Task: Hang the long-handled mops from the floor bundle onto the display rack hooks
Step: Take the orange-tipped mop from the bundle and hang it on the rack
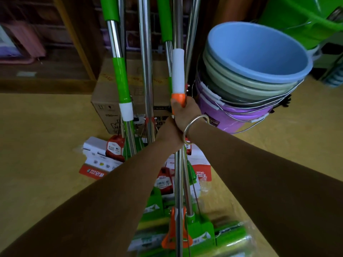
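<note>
1. Both hands grip one mop pole (178, 175), a steel shaft with an orange collar and a white foam sleeve, held upright in the middle of the view.
2. The right hand (185, 115) is wrapped around the pole just under the orange collar, fingers curled tight and the thumb pressed against the collar; a metal bangle (194, 129) sits on that wrist.
3. The left hand (169, 134) clasps the same pole just below, touching the right hand. Its fingers are on the far side of the shaft, so I cannot tell exactly how they lie, though the grip looks closed.
4. The foot of this mop, with its orange bracket (176, 236), sits low among wrapped green mop heads (228, 236) near the bottom edge, so it seems not yet lifted clear of the floor bundle.
5. Other poles with green grips (121, 78) stand upright just behind, in front of a cardboard box (104, 101); whether they already hang on hooks I cannot tell, because the rack top is out of view.
6. A stack of buckets (256, 71) stands close on the right.
7. My judgement: the task is partway through, with this mop in hand and more heads left on the floor (37, 145).
</note>
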Action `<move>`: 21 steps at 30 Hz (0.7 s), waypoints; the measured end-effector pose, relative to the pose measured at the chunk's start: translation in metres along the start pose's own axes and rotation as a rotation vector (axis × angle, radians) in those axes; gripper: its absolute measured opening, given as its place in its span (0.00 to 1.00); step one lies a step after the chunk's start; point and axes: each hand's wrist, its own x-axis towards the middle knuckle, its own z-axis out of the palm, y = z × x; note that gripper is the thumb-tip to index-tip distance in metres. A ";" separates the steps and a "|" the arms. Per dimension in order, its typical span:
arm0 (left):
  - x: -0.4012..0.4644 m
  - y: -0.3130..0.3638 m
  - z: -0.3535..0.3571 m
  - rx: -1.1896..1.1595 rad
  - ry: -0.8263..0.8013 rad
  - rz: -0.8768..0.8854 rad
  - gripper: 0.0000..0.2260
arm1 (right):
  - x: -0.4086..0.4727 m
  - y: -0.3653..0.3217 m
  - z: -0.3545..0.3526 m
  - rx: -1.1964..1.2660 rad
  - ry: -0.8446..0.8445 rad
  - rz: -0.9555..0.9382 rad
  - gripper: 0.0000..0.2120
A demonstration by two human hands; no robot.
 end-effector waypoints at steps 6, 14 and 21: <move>-0.033 0.016 -0.019 -0.001 0.034 0.060 0.19 | -0.034 -0.037 -0.023 0.125 0.051 -0.117 0.19; -0.127 0.034 -0.033 -0.066 -0.002 0.008 0.14 | -0.139 -0.071 -0.060 0.104 0.045 -0.166 0.14; -0.187 0.123 -0.098 -0.065 0.051 0.108 0.16 | -0.184 -0.148 -0.122 0.088 0.041 -0.139 0.09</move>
